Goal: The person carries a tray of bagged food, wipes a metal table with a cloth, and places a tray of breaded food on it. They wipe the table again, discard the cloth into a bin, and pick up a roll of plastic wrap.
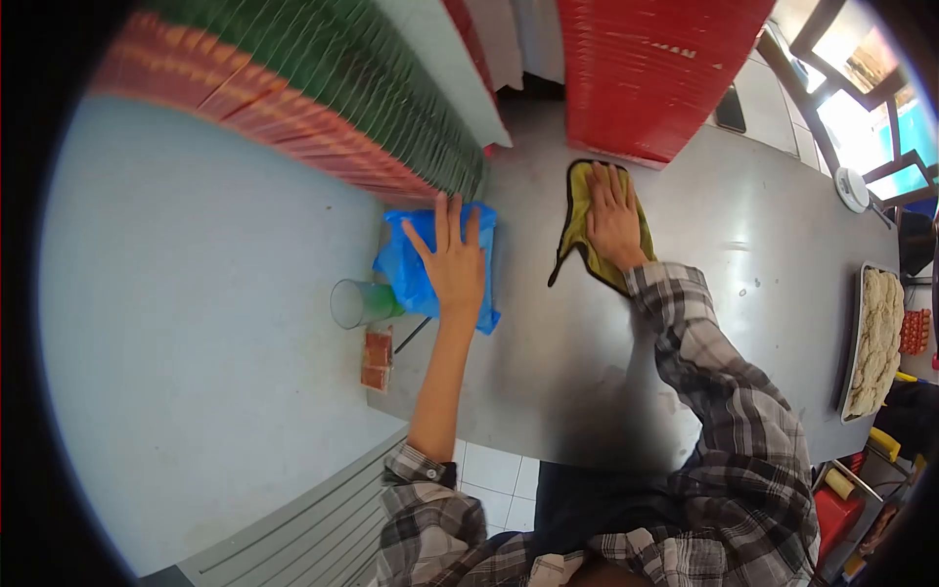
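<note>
My right hand (616, 223) lies flat, fingers stretched out, on a yellow-green cloth (579, 210) with a dark border. The cloth is spread on the metal table (548, 362), just in front of a tall red stack. On the left, my left hand (455, 262) rests with fingers spread on a blue plastic bag (419, 284); what the bag holds, if anything, is hidden. Close beside the bag are a greenish clear glass (357, 303) and a small packet with reddish contents (377, 360).
Stacked green and red packages (323, 108) stand along the left back, and a red stack (650, 83) at the back middle. A tray of dough (873, 342) sits at the right edge. A phone (730, 110) and a round white scale (851, 190) lie at the back right.
</note>
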`<state>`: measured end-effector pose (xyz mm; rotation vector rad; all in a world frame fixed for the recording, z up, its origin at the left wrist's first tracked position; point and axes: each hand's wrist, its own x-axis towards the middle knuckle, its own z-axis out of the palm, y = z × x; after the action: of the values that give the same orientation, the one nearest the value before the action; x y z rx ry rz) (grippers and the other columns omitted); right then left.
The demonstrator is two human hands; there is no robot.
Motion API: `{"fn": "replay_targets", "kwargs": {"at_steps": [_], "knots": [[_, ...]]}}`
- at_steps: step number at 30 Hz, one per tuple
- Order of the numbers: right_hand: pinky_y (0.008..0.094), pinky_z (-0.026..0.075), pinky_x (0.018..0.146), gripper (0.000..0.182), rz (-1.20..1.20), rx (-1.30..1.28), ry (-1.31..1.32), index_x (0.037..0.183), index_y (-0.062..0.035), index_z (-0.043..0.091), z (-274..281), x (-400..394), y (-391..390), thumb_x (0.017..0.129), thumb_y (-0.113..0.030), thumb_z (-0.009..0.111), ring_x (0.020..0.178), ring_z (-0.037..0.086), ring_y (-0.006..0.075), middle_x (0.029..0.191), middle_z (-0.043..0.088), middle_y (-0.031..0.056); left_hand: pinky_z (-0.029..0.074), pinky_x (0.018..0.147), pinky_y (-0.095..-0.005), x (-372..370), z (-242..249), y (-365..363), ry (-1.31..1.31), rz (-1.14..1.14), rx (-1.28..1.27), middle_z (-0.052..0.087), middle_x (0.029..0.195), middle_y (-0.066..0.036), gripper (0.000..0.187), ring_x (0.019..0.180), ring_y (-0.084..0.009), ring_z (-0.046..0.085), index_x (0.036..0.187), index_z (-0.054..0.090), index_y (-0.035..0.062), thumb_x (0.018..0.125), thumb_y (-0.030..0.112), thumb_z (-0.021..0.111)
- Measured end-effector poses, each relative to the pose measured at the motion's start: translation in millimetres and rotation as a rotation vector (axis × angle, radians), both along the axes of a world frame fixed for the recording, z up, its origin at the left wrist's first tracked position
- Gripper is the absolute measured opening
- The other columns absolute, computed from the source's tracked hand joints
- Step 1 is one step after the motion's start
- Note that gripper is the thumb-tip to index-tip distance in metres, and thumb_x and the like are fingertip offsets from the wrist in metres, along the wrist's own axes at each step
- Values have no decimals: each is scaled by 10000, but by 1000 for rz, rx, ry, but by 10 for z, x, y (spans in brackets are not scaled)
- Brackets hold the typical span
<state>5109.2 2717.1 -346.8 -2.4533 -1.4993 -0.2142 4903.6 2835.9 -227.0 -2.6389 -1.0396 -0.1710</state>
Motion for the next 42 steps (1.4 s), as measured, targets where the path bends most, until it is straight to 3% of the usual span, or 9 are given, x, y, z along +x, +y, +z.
{"fn": "replay_targets", "kwargs": {"at_steps": [5,12,14,20,25,32,35,39,42], "knots": [[448,78,1132,516,338,28,18,1386,-166,334,80,-138,359,900,-333,379,1379,163,250,1481,238,-16,349,946,-541,-501,-232,223,-245,75,20,593,921,-28,321,966,-256,501,1081,610,188,764,212,655],[402,351,960,355,713,181,404,1064,-124,543,474,-1859,-475,716,-195,533,1092,460,252,1080,518,114,466,733,-415,-533,-1,441,-572,92,-202,603,869,-76,131,847,-306,531,902,647,88,792,113,581],[404,288,1047,323,817,-80,434,1079,-144,560,429,-2638,-843,762,-190,520,1194,417,228,1176,512,84,450,749,-426,-483,59,513,-687,98,-171,604,872,-95,140,849,-321,531,903,646,71,798,101,558],[410,63,1153,371,899,101,278,1222,-179,527,36,-3039,-1330,865,-263,475,1346,255,179,1352,431,-42,434,762,-430,-477,-76,556,-727,71,-289,621,904,-134,163,874,-354,534,920,647,49,789,129,592],[430,182,1113,482,108,-325,702,1312,-162,455,128,-2024,-2873,867,-340,507,1281,368,280,1352,442,77,440,765,-425,-513,-225,588,-700,59,-326,627,919,-149,166,884,-361,540,924,648,48,789,132,599],[478,186,1075,501,-951,59,-60,1350,-37,343,383,-1068,-3285,887,-200,442,1269,320,356,1349,380,196,435,743,-431,-419,-372,342,-589,125,-199,621,896,-136,230,887,-354,531,1006,630,112,783,118,576],[440,332,977,460,-411,308,483,1273,22,412,709,-1453,-2405,875,-207,443,1072,468,377,1140,505,218,417,860,-456,-335,-328,237,-574,134,-197,605,1067,-108,312,973,-352,511,1081,612,171,775,157,552],[491,143,1110,558,288,227,453,1352,-97,376,261,-2653,-1931,860,-329,498,1337,266,292,1425,319,118,197,954,-701,-82,-132,-262,-517,251,62,483,1237,-2,402,1141,-300,425,1164,555,220,764,188,548],[505,87,1121,606,375,146,440,1387,-131,332,227,-2519,-2294,860,-380,495,1374,184,266,1475,246,64,185,941,-713,-55,-55,-633,-573,134,73,474,1257,-2,391,1161,-303,415,1166,554,228,777,190,543]]}}
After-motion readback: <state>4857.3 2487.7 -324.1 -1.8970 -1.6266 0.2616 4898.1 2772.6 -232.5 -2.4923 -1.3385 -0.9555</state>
